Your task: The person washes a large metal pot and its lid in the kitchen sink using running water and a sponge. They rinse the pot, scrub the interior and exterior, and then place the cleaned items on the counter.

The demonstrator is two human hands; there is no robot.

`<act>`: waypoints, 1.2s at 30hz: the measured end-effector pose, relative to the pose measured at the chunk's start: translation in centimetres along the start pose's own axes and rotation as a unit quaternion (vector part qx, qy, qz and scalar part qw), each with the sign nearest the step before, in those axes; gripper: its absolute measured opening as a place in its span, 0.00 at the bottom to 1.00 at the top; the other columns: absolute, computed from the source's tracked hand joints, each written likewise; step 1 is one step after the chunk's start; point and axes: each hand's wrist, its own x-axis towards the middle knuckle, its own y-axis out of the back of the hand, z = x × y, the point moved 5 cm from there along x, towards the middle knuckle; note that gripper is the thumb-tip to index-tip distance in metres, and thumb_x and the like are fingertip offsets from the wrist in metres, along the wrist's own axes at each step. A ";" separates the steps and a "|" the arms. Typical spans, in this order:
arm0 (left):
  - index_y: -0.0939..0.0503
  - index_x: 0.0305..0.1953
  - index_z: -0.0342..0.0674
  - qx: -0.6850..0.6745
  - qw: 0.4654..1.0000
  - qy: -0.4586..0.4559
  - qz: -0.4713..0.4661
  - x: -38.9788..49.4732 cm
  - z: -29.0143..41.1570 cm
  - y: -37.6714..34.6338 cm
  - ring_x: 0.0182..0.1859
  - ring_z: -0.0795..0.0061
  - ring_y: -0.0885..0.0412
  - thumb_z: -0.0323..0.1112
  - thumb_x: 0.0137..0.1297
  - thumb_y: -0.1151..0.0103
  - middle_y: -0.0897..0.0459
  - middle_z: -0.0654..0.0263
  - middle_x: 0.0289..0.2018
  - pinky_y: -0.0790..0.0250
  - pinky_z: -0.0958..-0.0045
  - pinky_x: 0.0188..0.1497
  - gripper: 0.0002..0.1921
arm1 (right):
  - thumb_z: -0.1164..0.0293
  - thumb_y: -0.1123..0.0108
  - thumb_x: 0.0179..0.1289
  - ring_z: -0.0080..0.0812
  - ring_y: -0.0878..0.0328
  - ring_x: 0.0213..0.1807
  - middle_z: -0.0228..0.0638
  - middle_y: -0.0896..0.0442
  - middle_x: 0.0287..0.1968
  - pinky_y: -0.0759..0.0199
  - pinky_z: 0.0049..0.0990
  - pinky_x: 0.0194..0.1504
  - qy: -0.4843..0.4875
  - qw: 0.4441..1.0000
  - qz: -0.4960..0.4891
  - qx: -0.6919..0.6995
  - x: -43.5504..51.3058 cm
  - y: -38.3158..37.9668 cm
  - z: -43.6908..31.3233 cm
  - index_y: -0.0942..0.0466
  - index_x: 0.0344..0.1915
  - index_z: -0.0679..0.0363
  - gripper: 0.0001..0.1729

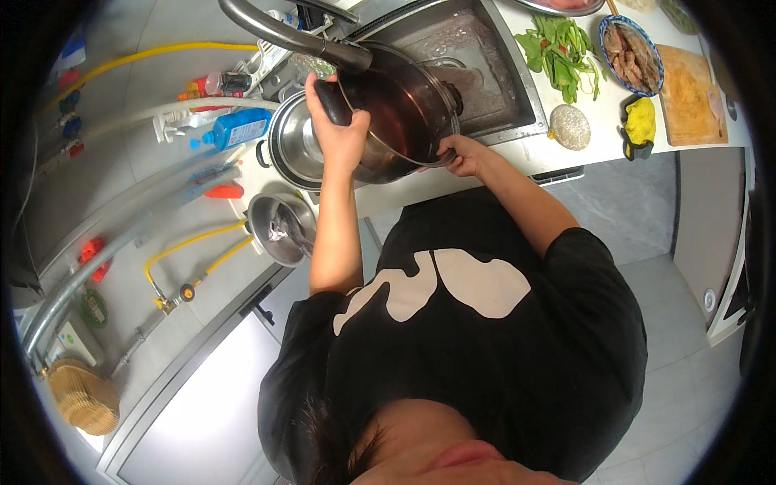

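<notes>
A large dark pot (pixel 394 115) with a shiny rim leans over the near left part of the sink (pixel 515 109), its mouth tilted up. My left hand (pixel 341 130) grips the black side handle at its left. On the near right, my right hand (pixel 464 156) pinches the pot's rim, fingers partly hidden by it. Above the pot curves the metal faucet (pixel 291 30), its end over the pot's back left edge. Whether liquid lies in the pot is hard to tell. Wet patches glisten on the sink's bottom.
Left of the pot stand a steel pot (pixel 297 142), a blue bottle (pixel 239 128) and a steel bowl (pixel 267 221) with something dark inside. Rightward lie leafy greens (pixel 561 54), a round scrubber (pixel 570 127), a shrimp bowl (pixel 633 57), a yellow-black cloth (pixel 639 124) and a cutting board (pixel 691 97).
</notes>
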 end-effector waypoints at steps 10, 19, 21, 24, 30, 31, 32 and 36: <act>0.51 0.66 0.40 0.013 0.999 -0.036 0.015 -2.4 2.0 0.3 0.53 0.71 0.31 0.13 0.46 0.52 0.32 0.61 0.54 0.40 0.75 0.56 0.42 | 0.79 0.47 0.51 0.16 0.44 0.10 0.24 0.37 0.14 0.57 0.10 0.05 -0.006 0.999 -0.018 -0.028 1.9 0.2 0.7 0.35 0.16 0.54 0.11; 0.61 0.67 0.34 0.172 0.982 -0.078 -0.010 -4.3 4.3 0.3 0.57 0.58 0.36 0.22 0.43 0.43 0.38 0.52 0.57 0.46 0.66 0.60 0.50 | 0.77 0.44 0.47 0.15 0.48 0.07 0.24 0.35 0.13 0.61 0.10 0.06 -0.013 0.995 -0.025 -0.100 1.4 0.8 0.8 0.37 0.14 0.53 0.13; 0.63 0.67 0.34 0.172 0.979 -0.092 -0.051 -4.5 4.5 0.0 0.57 0.56 0.37 0.22 0.44 0.42 0.40 0.51 0.57 0.47 0.65 0.61 0.51 | 0.77 0.44 0.47 0.14 0.48 0.07 0.23 0.35 0.13 0.63 0.10 0.06 -0.021 0.994 -0.027 -0.103 1.6 1.2 0.6 0.37 0.14 0.53 0.13; 0.65 0.68 0.35 0.180 0.969 -0.124 -0.117 -4.7 4.9 0.0 0.59 0.54 0.39 0.25 0.43 0.35 0.41 0.50 0.58 0.48 0.64 0.62 0.56 | 0.77 0.45 0.47 0.14 0.48 0.07 0.22 0.35 0.12 0.64 0.10 0.06 -0.031 0.993 -0.023 -0.109 2.3 2.3 0.3 0.37 0.14 0.52 0.13; 0.56 0.68 0.36 0.216 0.961 -0.131 -0.114 -5.4 5.4 0.0 0.57 0.56 0.36 0.36 0.30 0.23 0.35 0.55 0.54 0.45 0.64 0.60 0.62 | 0.74 0.45 0.49 0.14 0.52 0.06 0.23 0.35 0.12 0.58 0.11 0.05 -0.108 0.984 -0.065 -0.122 2.9 3.1 1.3 0.35 0.15 0.54 0.11; 0.55 0.68 0.35 0.227 0.957 -0.142 -0.107 -5.5 5.6 -0.2 0.56 0.56 0.36 0.36 0.30 0.22 0.35 0.55 0.53 0.45 0.64 0.60 0.62 | 0.73 0.46 0.49 0.14 0.50 0.05 0.23 0.35 0.11 0.57 0.11 0.04 -0.110 0.982 -0.072 -0.136 3.0 3.1 1.5 0.34 0.15 0.53 0.10; 0.54 0.67 0.35 0.240 0.953 -0.151 -0.104 -5.5 5.7 -0.4 0.55 0.56 0.36 0.36 0.29 0.22 0.35 0.55 0.53 0.44 0.64 0.59 0.62 | 0.72 0.48 0.50 0.14 0.49 0.03 0.22 0.36 0.09 0.56 0.12 0.03 -0.105 0.980 -0.081 -0.148 3.1 3.1 1.8 0.33 0.15 0.53 0.10; 0.49 0.66 0.35 0.280 0.941 -0.164 -0.091 -5.6 6.3 -1.9 0.54 0.58 0.35 0.37 0.28 0.22 0.33 0.55 0.50 0.42 0.64 0.57 0.59 | 0.74 0.45 0.49 0.16 0.51 0.05 0.25 0.37 0.10 0.58 0.11 0.05 -0.052 0.989 -0.058 -0.125 4.8 3.6 2.4 0.36 0.14 0.54 0.13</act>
